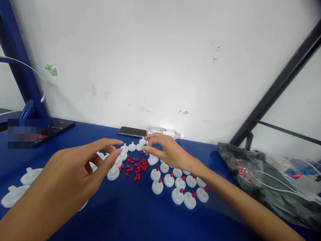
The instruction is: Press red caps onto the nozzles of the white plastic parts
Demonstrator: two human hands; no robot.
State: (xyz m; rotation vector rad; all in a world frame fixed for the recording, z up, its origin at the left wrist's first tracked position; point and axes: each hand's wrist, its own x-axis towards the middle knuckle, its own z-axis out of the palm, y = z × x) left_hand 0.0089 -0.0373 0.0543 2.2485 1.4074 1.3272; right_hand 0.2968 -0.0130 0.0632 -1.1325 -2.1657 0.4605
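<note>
My left hand [72,170] is open, thumb and forefinger apart, above a group of white plastic domed pieces with short spouts. Its fingertips are close to a white domed piece [124,147] at the back of that group. Farther right, my right hand [165,149] hangs over the rear of the white pieces with its thumb and forefinger slightly apart. A white domed piece [142,141] shows by those fingertips, and I see nothing held between them. Small red caps [136,166] lie loose between my hands. Below my right hand are several white pieces with red caps on their spouts [169,180].
A phone [132,131] and a clear plastic bottle [164,131] lie against the wall. A dark tablet [56,129] is at the left. Black plastic bags [271,190] and a white cable are at the right. More bare-spouted white pieces [15,195] lie at the left on the blue table [120,214].
</note>
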